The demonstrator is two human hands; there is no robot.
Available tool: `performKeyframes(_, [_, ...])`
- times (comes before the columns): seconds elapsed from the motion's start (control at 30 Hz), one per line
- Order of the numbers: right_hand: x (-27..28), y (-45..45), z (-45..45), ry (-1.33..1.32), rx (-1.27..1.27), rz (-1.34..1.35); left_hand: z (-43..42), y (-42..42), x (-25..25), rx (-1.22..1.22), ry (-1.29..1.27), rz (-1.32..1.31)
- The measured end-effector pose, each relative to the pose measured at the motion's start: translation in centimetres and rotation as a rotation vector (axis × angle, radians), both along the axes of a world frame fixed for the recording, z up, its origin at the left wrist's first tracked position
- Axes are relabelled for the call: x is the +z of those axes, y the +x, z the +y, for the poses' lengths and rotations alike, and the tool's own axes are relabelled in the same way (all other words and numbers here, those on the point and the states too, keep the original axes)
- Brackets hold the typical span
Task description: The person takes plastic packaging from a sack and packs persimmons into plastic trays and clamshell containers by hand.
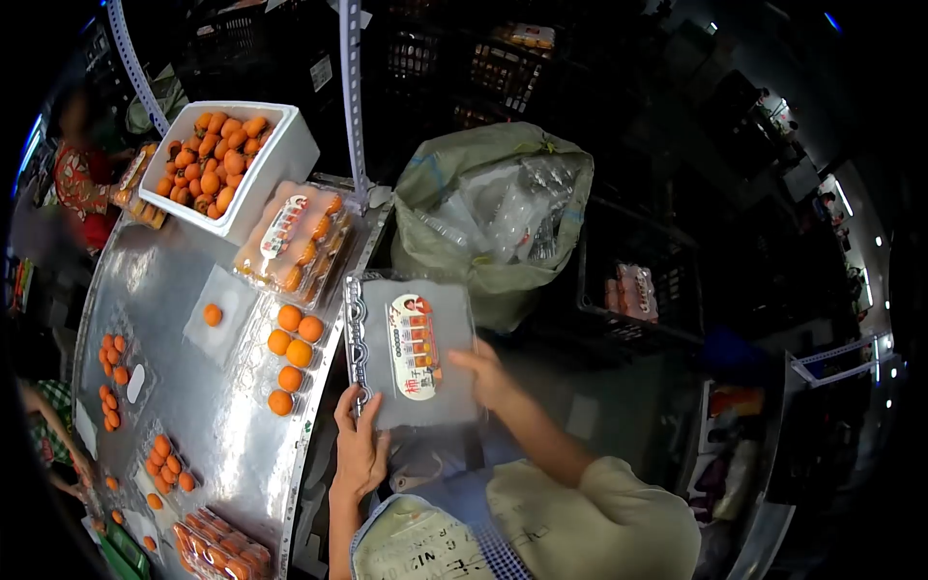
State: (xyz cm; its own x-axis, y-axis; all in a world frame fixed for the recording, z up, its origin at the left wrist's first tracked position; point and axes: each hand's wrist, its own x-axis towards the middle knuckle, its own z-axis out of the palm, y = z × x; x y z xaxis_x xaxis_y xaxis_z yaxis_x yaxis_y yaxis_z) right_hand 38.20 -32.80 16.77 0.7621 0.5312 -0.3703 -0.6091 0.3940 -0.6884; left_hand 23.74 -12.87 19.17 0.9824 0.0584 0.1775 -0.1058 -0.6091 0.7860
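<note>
A clear plastic clamshell box (pixel 449 333) with a pale sheet under its lid is held in front of my body. An oval printed label (pixel 414 348) with fruit pictures sits on it. My left hand (pixel 362 447) grips the box's lower left edge, near the ridged rim. On the right edge, my right hand (pixel 478 375) has its thumb on top and the other fingers hidden beneath. What lies inside this box cannot be made out. Nearest on the metal table (pixel 227 425) is a clear tray with several persimmons (pixel 298 354) in it.
A white foam box (pixel 275 159) heaped with persimmons stands at the table's far end, beside stacked packed boxes (pixel 295 237). An open sack (pixel 425 232) of clear plastic packaging stands beyond my hands. Another person's arm (pixel 63 430) reaches over the table's left side. Dark crates (pixel 638 251) stand right.
</note>
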Motion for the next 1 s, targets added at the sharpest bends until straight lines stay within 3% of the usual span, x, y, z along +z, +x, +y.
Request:
performKeyframes(0.13, [2.9, 9.3, -3.6, -0.182, -0.146, -0.375, -3.3, 5.0, -0.2, 0.001, -0.124, -0.003])
performKeyframes(0.17, [2.6, 12.7, -5.5, -0.451, -0.226, -0.712, -4.6, 7.0, -0.3, 0.064, -0.184, -0.007])
performKeyframes(0.2, [4.2, 15.2, -6.8, -0.551, -0.294, -0.960, -5.7, 8.9, -0.6, 0.129, -0.240, -0.006])
performKeyframes(0.23, [6.0, 17.0, -7.4, -0.578, -0.346, -0.942, -6.8, 11.1, -1.2, 0.186, -0.267, 0.002])
performKeyframes(0.3, [5.3, 21.1, -8.2, -0.950, -0.349, -1.035, -9.1, 15.7, -1.6, 0.187, -0.338, -0.003])
performKeyframes(0.33, [4.6, 22.7, -8.3, -1.136, -0.344, -1.078, -10.2, 18.0, -2.2, 0.183, -0.379, -0.006])
performKeyframes(0.4, [-0.7, 26.2, -7.0, -1.110, -0.326, -0.990, -12.1, 22.1, -3.7, 0.153, -0.421, -0.003])
performKeyframes(0.47, [-2.7, 26.7, -4.8, -1.226, -0.170, -0.920, -14.0, 25.8, -4.2, 0.170, -0.442, 0.023])
performKeyframes(0.53, [-9.5, 26.1, -3.2, -1.269, -0.181, -1.364, -14.9, 29.0, -5.4, 0.200, -0.437, 0.028])
performKeyframes(0.63, [-9.1, 25.2, -3.9, -1.075, -0.318, -1.293, -14.7, 34.9, -4.0, 0.303, -0.199, 0.026])
performKeyframes(0.73, [-7.6, 23.7, -7.8, -1.029, -0.157, -1.199, -15.9, 40.1, -0.2, 0.473, -0.577, 0.052])
performKeyframes(0.8, [-9.2, 22.6, -8.9, -1.015, -0.152, -1.152, -16.2, 42.4, -0.6, 0.409, -0.321, 0.211])
performKeyframes(0.9, [-10.4, 21.7, -8.7, -0.970, -0.280, -1.063, -17.8, 43.8, -1.9, 0.207, -0.466, 0.391])
performKeyframes(0.93, [-11.6, 21.8, -8.4, -0.973, -0.298, -1.049, -18.1, 44.1, -2.7, 0.156, -0.360, 0.356])
performKeyframes(1.0, [-12.5, 21.4, -8.9, -1.007, -0.089, -0.912, -18.9, 44.3, -4.2, 0.068, -0.152, 0.279])
